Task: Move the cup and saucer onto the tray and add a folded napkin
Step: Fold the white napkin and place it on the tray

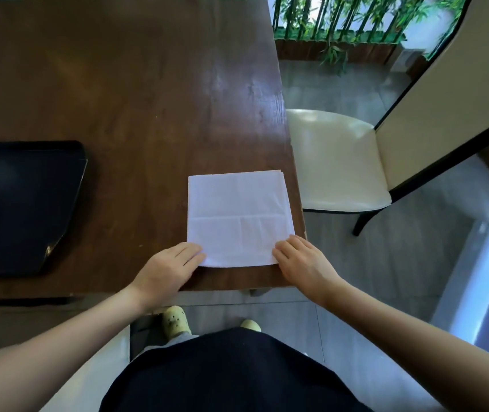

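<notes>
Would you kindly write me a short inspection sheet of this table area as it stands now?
Surface: brown wooden table, worn at the near right corner.
Job's things: white napkin flat near the right edge; black tray at left; cup and saucer not clearly seen.
Clutter: nothing seen.
Grippers: left hand and right hand touch the napkin's near corners.
Cables: nothing seen.
Surroundings: cream chair, bamboo plants, tiled floor.

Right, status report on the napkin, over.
Both hands flat, left hand and right hand on napkin's near corners. Napkin lies flat on table, not yet on tray. Nothing between napkin and tray.
</notes>
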Motion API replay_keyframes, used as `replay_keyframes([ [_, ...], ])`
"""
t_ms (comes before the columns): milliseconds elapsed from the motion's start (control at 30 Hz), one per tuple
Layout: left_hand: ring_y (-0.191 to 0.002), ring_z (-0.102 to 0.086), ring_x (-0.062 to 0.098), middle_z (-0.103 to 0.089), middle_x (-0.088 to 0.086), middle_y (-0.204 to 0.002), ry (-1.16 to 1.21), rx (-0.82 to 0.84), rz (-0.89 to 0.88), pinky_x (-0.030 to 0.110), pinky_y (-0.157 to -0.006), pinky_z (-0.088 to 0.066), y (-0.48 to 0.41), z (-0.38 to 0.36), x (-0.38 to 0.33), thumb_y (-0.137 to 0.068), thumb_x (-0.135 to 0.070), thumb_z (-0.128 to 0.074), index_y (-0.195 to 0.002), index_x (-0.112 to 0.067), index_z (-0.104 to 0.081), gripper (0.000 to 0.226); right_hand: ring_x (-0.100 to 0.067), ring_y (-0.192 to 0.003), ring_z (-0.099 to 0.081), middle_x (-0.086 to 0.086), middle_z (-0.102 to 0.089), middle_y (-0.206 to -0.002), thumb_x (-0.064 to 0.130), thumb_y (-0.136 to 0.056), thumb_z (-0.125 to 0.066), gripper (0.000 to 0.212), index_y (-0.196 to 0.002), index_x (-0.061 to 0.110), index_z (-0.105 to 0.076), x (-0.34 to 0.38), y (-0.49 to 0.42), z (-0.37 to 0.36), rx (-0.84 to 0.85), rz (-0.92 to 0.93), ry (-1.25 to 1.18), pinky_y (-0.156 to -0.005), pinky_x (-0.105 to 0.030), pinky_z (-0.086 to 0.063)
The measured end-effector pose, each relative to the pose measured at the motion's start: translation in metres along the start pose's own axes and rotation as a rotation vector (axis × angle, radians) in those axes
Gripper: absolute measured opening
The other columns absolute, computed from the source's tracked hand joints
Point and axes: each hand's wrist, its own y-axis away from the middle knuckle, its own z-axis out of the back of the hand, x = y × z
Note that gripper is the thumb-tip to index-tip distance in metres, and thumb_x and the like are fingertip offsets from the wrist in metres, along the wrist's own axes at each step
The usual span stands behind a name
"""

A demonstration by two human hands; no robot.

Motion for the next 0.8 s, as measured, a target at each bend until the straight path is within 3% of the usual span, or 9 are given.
replay_keyframes([
  [200, -0.081, -0.071, 0.025, -0.073, 0.012, -0.088, 0.065, -0.030, 0.122, 0.032, -0.063, -0.059, -0.006, 0.005, -0.013, -0.085, -0.005, -0.045, -0.088, -0.003, -0.072, 0.026, -0.019, -0.061, -0.055, -0.004, -0.061, -0.070, 0.012, -0.069, -0.073, 0.013, -0.073, 0.011, -0.061, 0.009, -0.008, 0.001, -0.014, -0.039, 0.031, -0.060, -0.029, -0.052],
  [333, -0.082, -0.072, 0.023, -0.075, 0.008, -0.090, 0.302, -0.099, 0.334, 0.028, -0.075, -0.056, -0.010, 0.012, -0.005, -0.083, -0.007, -0.066, -0.093, -0.006, -0.074, 0.013, -0.025, -0.082, -0.056, -0.007, -0.060, -0.090, 0.027, -0.084, -0.057, 0.017, -0.091, 0.010, -0.058, 0.008, -0.005, -0.007, 0.001, -0.123, -0.088, -0.078, -0.035, -0.049],
  [433, -0.089, -0.069, 0.018, -0.074, 0.005, -0.096, 0.395, -0.080, 0.439, 0.023, -0.081, -0.048, -0.015, 0.019, 0.003, -0.082, -0.011, -0.068, -0.097, -0.009, -0.074, 0.016, -0.027, -0.095, -0.053, -0.006, -0.060, -0.103, 0.017, -0.091, -0.044, 0.018, -0.102, 0.012, -0.057, -0.001, -0.006, -0.010, 0.047, -0.149, -0.136, -0.090, -0.036, -0.042],
  [533, -0.092, -0.063, 0.009, -0.072, 0.001, -0.099, 0.515, -0.078, 0.553, 0.017, -0.081, -0.045, -0.021, 0.024, 0.010, -0.085, -0.016, -0.065, -0.100, -0.010, -0.072, 0.018, -0.025, -0.089, -0.057, -0.007, -0.066, -0.098, 0.012, -0.091, -0.050, 0.015, -0.096, 0.010, -0.064, -0.009, -0.012, -0.002, -0.060, -0.260, -0.414, -0.079, -0.034, -0.046],
  [700, -0.088, -0.059, -0.001, -0.066, -0.008, -0.097, 0.769, -0.211, 0.821, 0.011, -0.072, -0.043, -0.036, 0.028, 0.029, -0.088, -0.025, -0.060, -0.101, -0.019, -0.068, 0.017, 0.003, -0.067, -0.054, 0.013, -0.062, -0.072, 0.027, -0.088, -0.062, 0.011, -0.078, 0.024, -0.064, -0.029, -0.035, 0.017, -0.140, -0.486, -0.985, -0.062, -0.011, -0.040],
  [800, -0.088, -0.059, 0.003, -0.065, -0.007, -0.096, 0.882, -0.327, 0.925, 0.009, -0.066, -0.044, -0.057, 0.025, 0.042, -0.089, -0.030, -0.058, -0.098, -0.019, -0.067, 0.017, -0.006, -0.069, -0.052, 0.009, -0.059, -0.074, 0.030, -0.090, -0.058, 0.016, -0.084, 0.017, -0.065, -0.038, -0.062, 0.018, -0.225, -0.644, -1.123, -0.063, -0.021, -0.041],
])
